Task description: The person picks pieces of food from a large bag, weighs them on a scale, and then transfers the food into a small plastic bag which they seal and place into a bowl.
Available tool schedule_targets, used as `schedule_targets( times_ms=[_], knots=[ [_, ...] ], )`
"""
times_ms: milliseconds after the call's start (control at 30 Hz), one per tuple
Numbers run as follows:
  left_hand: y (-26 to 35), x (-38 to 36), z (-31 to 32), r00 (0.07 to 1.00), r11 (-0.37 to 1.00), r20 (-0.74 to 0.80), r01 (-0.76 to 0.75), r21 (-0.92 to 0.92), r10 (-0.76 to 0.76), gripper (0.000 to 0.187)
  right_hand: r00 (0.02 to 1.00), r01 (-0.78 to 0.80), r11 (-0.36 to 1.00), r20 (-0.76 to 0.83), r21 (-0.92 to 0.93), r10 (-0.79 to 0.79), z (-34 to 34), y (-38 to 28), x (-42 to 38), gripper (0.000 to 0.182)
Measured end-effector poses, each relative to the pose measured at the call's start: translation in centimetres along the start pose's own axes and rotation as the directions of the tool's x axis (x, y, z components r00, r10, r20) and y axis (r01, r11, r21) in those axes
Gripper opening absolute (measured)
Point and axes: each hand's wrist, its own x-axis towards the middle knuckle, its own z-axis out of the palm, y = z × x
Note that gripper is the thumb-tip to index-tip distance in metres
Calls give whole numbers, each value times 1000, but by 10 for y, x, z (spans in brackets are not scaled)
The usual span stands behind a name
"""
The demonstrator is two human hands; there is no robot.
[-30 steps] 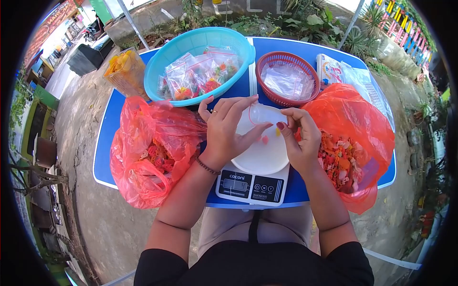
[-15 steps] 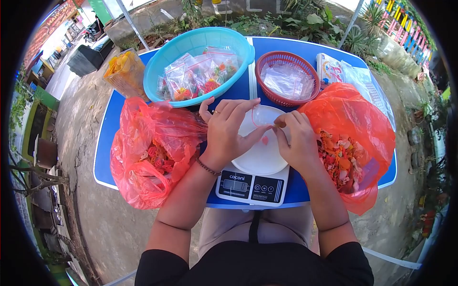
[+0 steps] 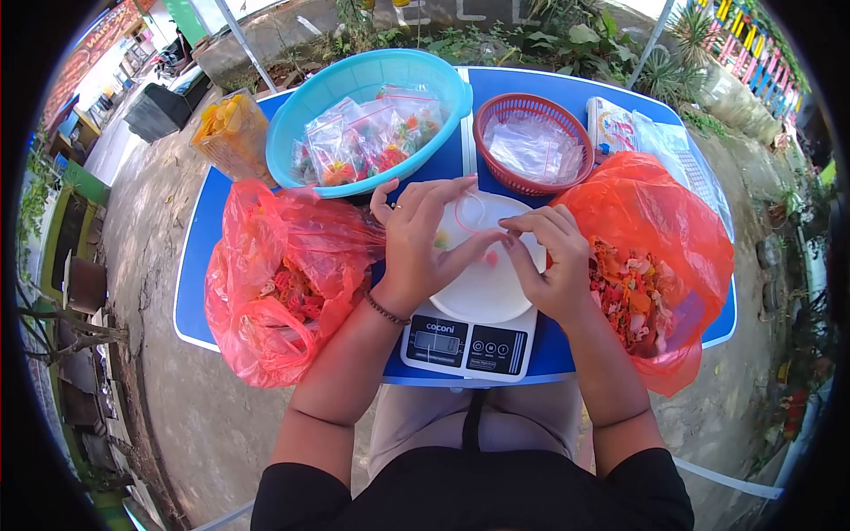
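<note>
Between my two hands is a small clear zip bag, its mouth spread into a loop with a red line along the rim. My left hand stretches the mouth between fingertips and thumb. On the other side, my right hand pinches close to the bag's edge, next to the left thumb. Both hands are over the white round plate of a kitchen scale. A small pink piece shows on the plate, and a yellowish spot shows beside my left palm. The scale's display is unreadable.
A turquoise basin holds several filled bags. A red basket contains clear empty bags. Red plastic bags of colourful pieces stand left and right. A yellow-filled container and plastic packs are at the back.
The bag's mouth has been spread wider into a loop. My right fingers have shifted slightly left and straightened a little. The yellowish spot is now visible beside my left palm.
</note>
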Motion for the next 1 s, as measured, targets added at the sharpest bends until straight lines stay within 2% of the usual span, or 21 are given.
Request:
schedule_targets(
  times_ms=[67, 167, 267, 367, 467, 667, 767, 833, 867, 933, 1000],
  knots=[
    [-5, -1, 0, 997, 996, -25, 65, -57, -67, 64, 980, -6, 996, 198, -86, 23, -3, -5, 1, 16],
    [-9, -2, 1, 993, 987, -35, 111, -119, -116, 62, 965, 31, 993, 262, -115, 1, 4, 1, -5, 16],
    [-6, 0, 1, 995, 992, -30, 94, -87, -96, 60, 996, -7, 1000, 93, -26, 10, 7, 6, -6, 16],
    [-3, 2, 0, 999, 999, 25, 32, -32, -31, 57, 987, -150, 989, -62, 10, 150, -1, -2, -1, 16],
    [0, 2, 1, 997, 999, 78, 19, -47, -16, 53, 980, -108, 991, -157, 83, 120, -2, -2, -2, 16],
    [3, 3, 0, 991, 998, 127, -42, -37, 46, 59, 990, -5, 981, -138, 196, 33, 5, 0, -5, 16],
    [3, 2, 0, 990, 995, 140, 2, -102, 12, 59, 981, -69, 978, -167, 199, 103, 2, -8, -3, 21],
    [2, 2, -3, 988, 984, 146, 78, -161, -55, 57, 997, -27, 997, -67, 73, 32, 0, 1, -2, 25],
    [0, 1, -2, 979, 928, 146, 180, -327, -139, 57, 1000, 0, 1000, -14, 12, 0, 0, 4, -2, 26],
    [-6, -2, 4, 937, 704, 191, 347, -619, -294, 57, 992, 65, 997, 114, -31, -62, 5, 2, -3, 26],
    [-8, -1, 2, 917, 538, 212, 373, -756, -337, 56, 968, 121, 990, 230, -71, -102, 8, -1, -5, 23]
  ],
)
